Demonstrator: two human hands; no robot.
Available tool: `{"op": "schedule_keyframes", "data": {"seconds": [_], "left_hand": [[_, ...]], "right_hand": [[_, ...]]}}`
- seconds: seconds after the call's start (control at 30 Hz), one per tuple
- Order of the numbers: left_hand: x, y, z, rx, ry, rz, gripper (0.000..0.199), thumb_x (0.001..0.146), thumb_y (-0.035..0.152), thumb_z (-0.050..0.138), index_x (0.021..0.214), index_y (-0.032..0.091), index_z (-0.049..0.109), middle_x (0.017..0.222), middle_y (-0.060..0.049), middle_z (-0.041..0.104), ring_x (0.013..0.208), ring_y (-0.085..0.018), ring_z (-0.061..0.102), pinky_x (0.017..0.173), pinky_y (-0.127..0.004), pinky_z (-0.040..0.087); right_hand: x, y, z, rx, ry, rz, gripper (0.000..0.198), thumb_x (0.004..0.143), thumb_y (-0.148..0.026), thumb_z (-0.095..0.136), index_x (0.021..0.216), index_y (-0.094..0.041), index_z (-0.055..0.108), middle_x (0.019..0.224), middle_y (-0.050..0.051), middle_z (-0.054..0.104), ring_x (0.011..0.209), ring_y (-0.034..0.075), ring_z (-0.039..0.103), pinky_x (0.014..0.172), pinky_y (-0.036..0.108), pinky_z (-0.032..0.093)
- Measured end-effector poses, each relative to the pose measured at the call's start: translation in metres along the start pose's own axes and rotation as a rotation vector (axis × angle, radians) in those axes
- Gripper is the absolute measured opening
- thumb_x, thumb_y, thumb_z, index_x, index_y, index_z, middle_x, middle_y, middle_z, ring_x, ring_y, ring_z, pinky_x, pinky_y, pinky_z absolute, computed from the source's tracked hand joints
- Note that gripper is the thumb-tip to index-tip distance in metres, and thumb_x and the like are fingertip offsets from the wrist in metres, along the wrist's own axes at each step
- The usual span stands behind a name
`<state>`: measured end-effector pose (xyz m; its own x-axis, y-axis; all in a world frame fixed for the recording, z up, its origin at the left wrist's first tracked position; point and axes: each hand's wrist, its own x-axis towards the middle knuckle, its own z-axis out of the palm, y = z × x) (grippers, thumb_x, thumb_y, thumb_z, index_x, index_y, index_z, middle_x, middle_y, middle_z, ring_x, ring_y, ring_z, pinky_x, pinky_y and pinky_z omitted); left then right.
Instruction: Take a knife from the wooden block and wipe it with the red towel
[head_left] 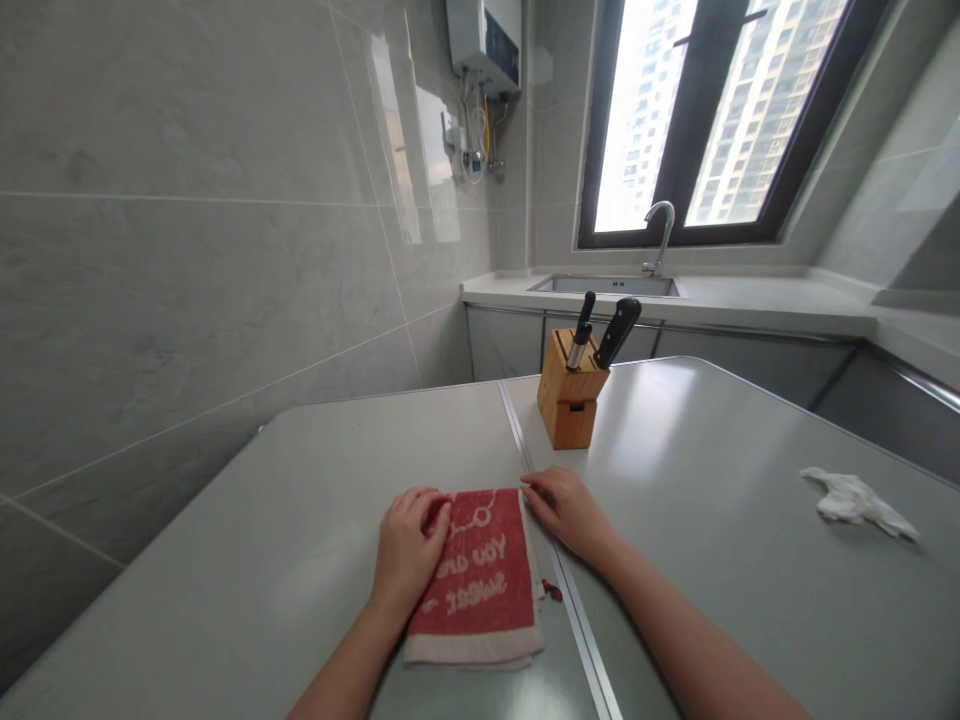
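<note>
A red towel (487,570) with pale lettering and a whitish border lies folded on the grey table. My left hand (412,530) is closed at its upper left edge, thumb on the cloth and fingers curled. At the upper right corner, the thumb and fingers of my right hand (562,505) pinch the edge. The lettering reads reversed. A small dark red piece (553,591) pokes out beside the towel's right side; I cannot make out what it is.
Beyond the towel stands a wooden knife block (574,405) with black-handled knives. A crumpled white cloth or tissue (855,500) lies at the right. A metal strip (574,590) crosses the table (315,500). Behind are a sink (607,286), a faucet (661,235) and a window.
</note>
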<state>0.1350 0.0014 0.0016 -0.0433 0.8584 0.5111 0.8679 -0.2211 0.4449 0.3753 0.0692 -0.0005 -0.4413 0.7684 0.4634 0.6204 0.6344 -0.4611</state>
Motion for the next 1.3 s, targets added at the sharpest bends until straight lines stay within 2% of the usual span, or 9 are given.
{"op": "schedule_keyframes", "data": {"seconds": [0.07, 0.2, 0.33, 0.53, 0.73, 0.9, 1.13, 1.23, 1.3], "left_hand": [[0.001, -0.003, -0.001, 0.088, 0.038, -0.077, 0.021, 0.082, 0.034, 0.048, 0.09, 0.021, 0.063, 0.09, -0.006, 0.063, 0.086, -0.022, 0.057, 0.078, -0.035, 0.043], [0.0, -0.001, -0.003, 0.213, -0.028, -0.176, 0.025, 0.08, 0.034, 0.049, 0.099, 0.022, 0.06, 0.084, -0.003, 0.063, 0.082, -0.021, 0.057, 0.072, -0.033, 0.04], [-0.002, 0.0, -0.002, 0.253, -0.083, -0.247, 0.038, 0.079, 0.037, 0.049, 0.113, 0.022, 0.052, 0.075, -0.002, 0.062, 0.08, -0.022, 0.057, 0.07, -0.032, 0.037], [-0.001, -0.006, 0.002, 0.224, -0.091, -0.279, 0.043, 0.079, 0.039, 0.049, 0.117, 0.02, 0.047, 0.07, -0.001, 0.06, 0.076, -0.022, 0.058, 0.07, -0.034, 0.038], [-0.004, -0.007, 0.006, -0.054, -0.015, -0.211, 0.042, 0.081, 0.032, 0.046, 0.121, 0.019, 0.04, 0.076, 0.0, 0.057, 0.068, -0.017, 0.059, 0.067, -0.03, 0.044], [-0.005, 0.003, 0.004, -0.21, 0.054, -0.215, 0.037, 0.083, 0.032, 0.046, 0.118, 0.019, 0.043, 0.081, 0.0, 0.056, 0.061, -0.014, 0.059, 0.062, -0.028, 0.048], [-0.01, 0.015, -0.002, -0.39, 0.096, -0.031, 0.021, 0.083, 0.027, 0.049, 0.103, 0.019, 0.05, 0.098, -0.005, 0.056, 0.08, -0.016, 0.06, 0.071, -0.029, 0.051], [-0.013, 0.015, -0.002, -0.437, 0.145, 0.053, 0.019, 0.083, 0.021, 0.051, 0.101, 0.02, 0.049, 0.097, -0.004, 0.053, 0.084, -0.015, 0.058, 0.073, -0.028, 0.051], [-0.014, 0.014, -0.001, -0.457, 0.179, 0.097, 0.019, 0.082, 0.018, 0.051, 0.101, 0.02, 0.049, 0.096, -0.004, 0.052, 0.085, -0.015, 0.057, 0.073, -0.028, 0.051]], "right_hand": [[0.0, 0.0, 0.001, 0.013, -0.002, -0.003, 0.023, 0.086, -0.026, 0.044, 0.097, -0.019, 0.063, 0.084, 0.005, 0.065, 0.081, 0.017, 0.057, 0.08, 0.031, 0.041], [0.001, 0.0, 0.001, 0.029, -0.011, -0.009, 0.022, 0.085, -0.026, 0.045, 0.096, -0.019, 0.063, 0.083, 0.005, 0.065, 0.08, 0.017, 0.057, 0.078, 0.031, 0.042], [0.0, 0.0, 0.001, 0.036, -0.012, -0.012, 0.022, 0.085, -0.025, 0.044, 0.097, -0.019, 0.063, 0.084, 0.005, 0.065, 0.08, 0.017, 0.058, 0.078, 0.031, 0.042], [0.0, 0.001, 0.002, 0.019, -0.026, -0.003, 0.022, 0.085, -0.026, 0.045, 0.096, -0.02, 0.063, 0.081, 0.005, 0.065, 0.079, 0.017, 0.058, 0.077, 0.031, 0.043], [-0.001, 0.001, 0.002, 0.02, -0.012, -0.011, 0.022, 0.085, -0.025, 0.045, 0.096, -0.02, 0.063, 0.082, 0.005, 0.065, 0.08, 0.017, 0.058, 0.078, 0.032, 0.043], [0.001, -0.003, 0.0, 0.03, -0.016, -0.045, 0.024, 0.084, -0.026, 0.047, 0.103, -0.019, 0.059, 0.093, 0.008, 0.062, 0.091, 0.02, 0.055, 0.083, 0.035, 0.043], [-0.002, -0.008, -0.001, 0.032, -0.095, -0.112, 0.056, 0.081, -0.038, 0.052, 0.131, -0.019, 0.036, 0.132, 0.012, 0.044, 0.121, 0.025, 0.039, 0.102, 0.044, 0.031], [-0.004, -0.013, -0.001, 0.066, -0.129, -0.164, 0.07, 0.078, -0.042, 0.055, 0.137, -0.018, 0.024, 0.139, 0.013, 0.035, 0.128, 0.026, 0.031, 0.105, 0.045, 0.027], [-0.005, -0.018, -0.002, 0.097, -0.131, -0.19, 0.075, 0.076, -0.039, 0.057, 0.138, -0.018, 0.021, 0.14, 0.012, 0.034, 0.129, 0.026, 0.029, 0.106, 0.045, 0.025]]}}
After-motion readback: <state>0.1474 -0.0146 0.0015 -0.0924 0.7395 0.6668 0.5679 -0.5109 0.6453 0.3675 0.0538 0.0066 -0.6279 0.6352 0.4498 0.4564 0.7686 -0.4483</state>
